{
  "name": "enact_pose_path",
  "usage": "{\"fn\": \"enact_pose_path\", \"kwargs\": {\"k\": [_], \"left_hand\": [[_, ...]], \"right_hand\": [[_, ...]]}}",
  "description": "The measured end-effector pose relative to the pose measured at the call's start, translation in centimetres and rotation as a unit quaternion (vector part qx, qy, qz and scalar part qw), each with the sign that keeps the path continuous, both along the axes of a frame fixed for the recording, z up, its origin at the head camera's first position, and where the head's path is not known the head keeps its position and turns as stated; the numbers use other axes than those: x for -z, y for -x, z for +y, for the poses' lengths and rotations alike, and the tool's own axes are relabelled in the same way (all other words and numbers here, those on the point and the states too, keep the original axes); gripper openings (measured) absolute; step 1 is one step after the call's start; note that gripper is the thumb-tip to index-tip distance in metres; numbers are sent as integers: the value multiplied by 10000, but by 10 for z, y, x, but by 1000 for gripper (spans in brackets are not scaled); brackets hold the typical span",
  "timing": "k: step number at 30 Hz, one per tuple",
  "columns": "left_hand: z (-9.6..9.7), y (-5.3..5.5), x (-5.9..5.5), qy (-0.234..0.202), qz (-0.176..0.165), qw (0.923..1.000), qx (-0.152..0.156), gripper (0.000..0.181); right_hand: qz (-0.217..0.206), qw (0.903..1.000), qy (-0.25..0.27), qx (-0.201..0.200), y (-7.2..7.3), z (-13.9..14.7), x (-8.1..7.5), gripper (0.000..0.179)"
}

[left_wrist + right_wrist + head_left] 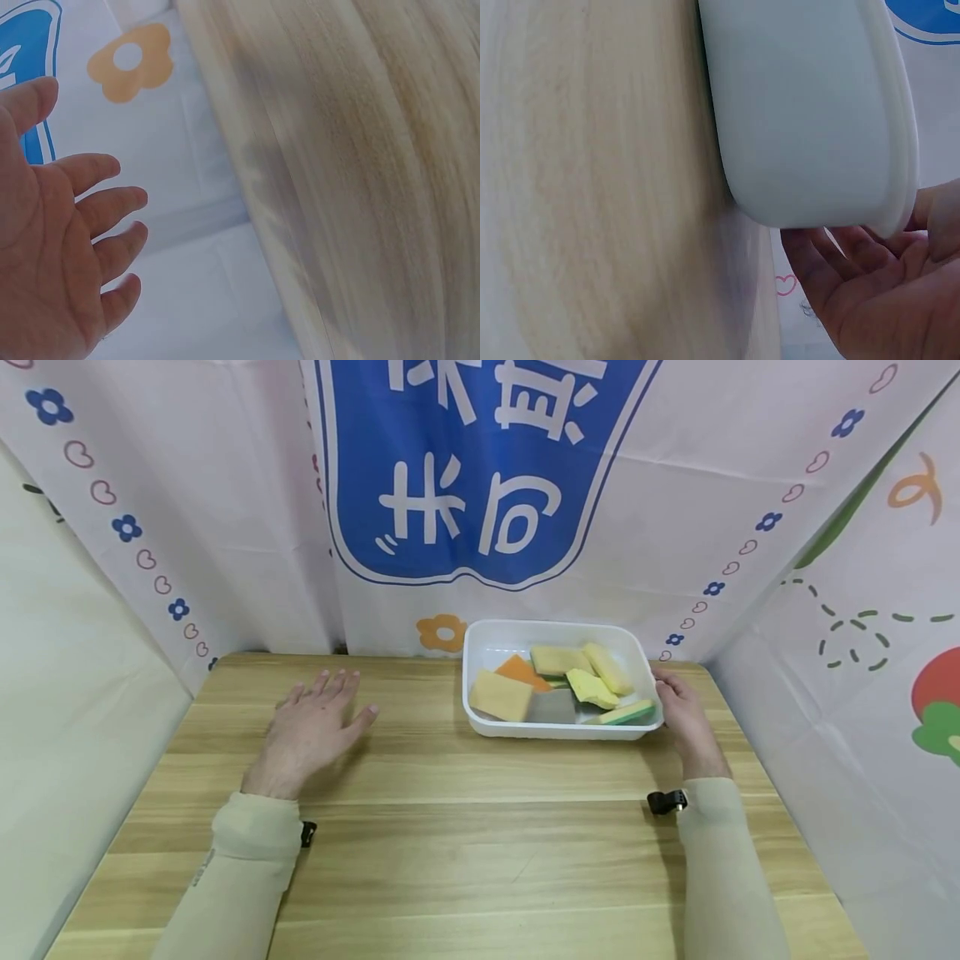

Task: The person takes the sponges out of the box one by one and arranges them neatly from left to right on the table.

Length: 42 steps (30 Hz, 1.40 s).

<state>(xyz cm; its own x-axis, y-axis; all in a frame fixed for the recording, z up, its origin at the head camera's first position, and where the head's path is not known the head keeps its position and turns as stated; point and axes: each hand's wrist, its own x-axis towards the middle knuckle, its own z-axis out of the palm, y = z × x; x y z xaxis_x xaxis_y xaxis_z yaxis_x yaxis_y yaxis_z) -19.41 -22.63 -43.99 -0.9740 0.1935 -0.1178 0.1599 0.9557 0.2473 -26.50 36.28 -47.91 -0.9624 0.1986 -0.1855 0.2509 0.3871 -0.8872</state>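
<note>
A white plastic tray stands at the back of the wooden table, holding several flat sponge-like pieces: a tan one, an orange one, a grey one, yellow ones and one with a green layer. My right hand grips the tray's right end. In the right wrist view, its fingers meet the outer wall under the rim, and the thumb is partly hidden behind the rim. Left of the tray, my left hand hovers palm down over the table with fingers spread, holding nothing.
The wooden table ends at a white curtain with a blue printed panel behind the tray. Printed cloth hangs along the right side, and a pale wall stands to the left.
</note>
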Motion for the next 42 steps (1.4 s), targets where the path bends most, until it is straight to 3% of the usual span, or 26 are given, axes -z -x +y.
{"fn": "enact_pose_path", "kwargs": {"k": [8,13,18,26,34,42], "left_hand": [[6,-1,1,24,98,9999,85,91],[24,-4,0,-110,526,9980,348,83],[52,-3,-1,-237,939,9934,613,78],[98,8,-4,-230,812,9926,874,83],[142,17,-8,-174,881,9875,1298,76],[173,37,-7,-109,910,9818,1665,69]], "right_hand": [[-857,9897,1112,-281,2,-4,4,71],[-945,9849,1413,-332,4,-2,8,70],[-982,9852,1361,-355,3,-1,9,71],[-964,9866,1278,-313,4,-2,11,72],[-1016,9889,1072,-160,4,-5,10,73],[-996,9918,772,-225,2,-3,12,73]]}}
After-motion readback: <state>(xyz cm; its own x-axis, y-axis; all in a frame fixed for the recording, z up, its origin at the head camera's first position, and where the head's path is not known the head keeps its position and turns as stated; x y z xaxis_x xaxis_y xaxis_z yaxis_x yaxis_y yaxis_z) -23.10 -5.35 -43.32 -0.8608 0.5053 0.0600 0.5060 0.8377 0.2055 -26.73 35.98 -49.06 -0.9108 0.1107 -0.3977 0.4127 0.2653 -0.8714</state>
